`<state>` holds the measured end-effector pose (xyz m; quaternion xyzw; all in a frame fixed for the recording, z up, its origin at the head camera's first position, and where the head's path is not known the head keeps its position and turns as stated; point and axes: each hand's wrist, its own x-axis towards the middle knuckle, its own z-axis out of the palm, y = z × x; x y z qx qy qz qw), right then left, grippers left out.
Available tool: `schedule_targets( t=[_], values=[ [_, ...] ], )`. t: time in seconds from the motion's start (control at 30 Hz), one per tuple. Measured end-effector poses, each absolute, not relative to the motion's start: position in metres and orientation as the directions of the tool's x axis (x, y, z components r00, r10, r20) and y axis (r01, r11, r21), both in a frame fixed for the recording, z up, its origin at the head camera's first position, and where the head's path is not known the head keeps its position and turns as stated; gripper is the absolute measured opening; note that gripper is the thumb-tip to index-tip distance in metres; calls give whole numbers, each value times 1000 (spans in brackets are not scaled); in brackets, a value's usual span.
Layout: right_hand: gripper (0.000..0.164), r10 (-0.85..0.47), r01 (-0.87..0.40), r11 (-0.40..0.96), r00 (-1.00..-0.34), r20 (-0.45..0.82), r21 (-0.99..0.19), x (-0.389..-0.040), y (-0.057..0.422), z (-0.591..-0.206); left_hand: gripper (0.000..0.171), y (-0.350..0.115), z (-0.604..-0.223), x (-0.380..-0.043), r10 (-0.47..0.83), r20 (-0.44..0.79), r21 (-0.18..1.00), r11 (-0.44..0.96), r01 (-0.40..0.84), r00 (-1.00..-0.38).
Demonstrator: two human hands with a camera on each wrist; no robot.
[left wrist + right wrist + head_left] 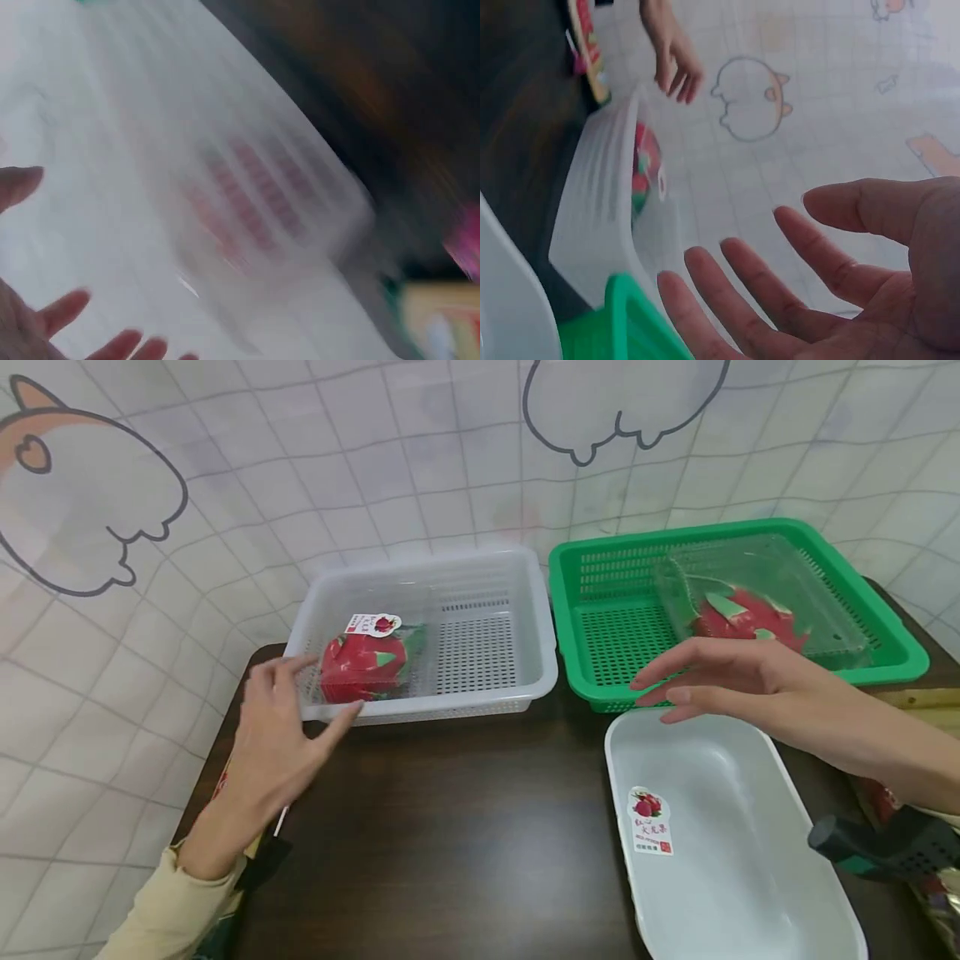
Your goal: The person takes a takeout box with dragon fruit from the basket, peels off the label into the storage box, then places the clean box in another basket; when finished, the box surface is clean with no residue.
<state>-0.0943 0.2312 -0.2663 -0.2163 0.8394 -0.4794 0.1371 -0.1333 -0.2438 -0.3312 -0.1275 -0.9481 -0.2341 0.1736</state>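
Note:
My left hand [277, 735] hovers at the front left corner of a white basket [480, 697], fingers spread and holding nothing. Inside that basket lies a clear plastic box with red dragon fruit [363, 664] and a paper label [373, 625]. My right hand [735, 681] hangs over the front of a green basket [607, 602], its fingers loosely extended with nothing in them. A second clear box [795, 568] with dragon fruit [750, 614] sits tilted in the green basket, partly hidden by the hand. The left wrist view is blurred.
A white tray [720, 852] stands at the front right, bearing a dragon fruit label sticker [649, 821]. All stand on a dark brown table [442, 827]. Behind hangs a tiled-pattern cloth [420, 452] with cartoon animals. Colourful packages lie along both side edges.

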Motion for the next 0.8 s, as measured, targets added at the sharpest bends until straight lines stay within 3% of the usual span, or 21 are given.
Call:
schedule_targets(
  t=[0.07, 0.17, 0.3, 0.43, 0.8],
  values=[
    [30, -559, -220, 369, -829, -26, -903, -100, 222, -264, 85, -262, -336, -143, 88, 391, 436, 859, 269, -916],
    [28, -579, -168, 314, -814, -48, -934, -112, 207, -263, 92, -280, -345, -153, 18, 295, 569, 800, 191, -955],
    [33, -565, -86, 263, -821, -81, -961, -133, 185, -262, 98, -293, -357, -162, -12, 151, 711, 696, 100, -988],
    [42, -533, -27, 233, -840, -105, -972, -156, 163, -265, 99, -295, -368, -171, -26, 91, 806, 589, 58, -996],
    [48, -505, 168, 79, -843, -184, -983, -216, 84, -294, 99, -295, -381, -176, -9, 41, 868, 495, 31, -999]
  ],
)
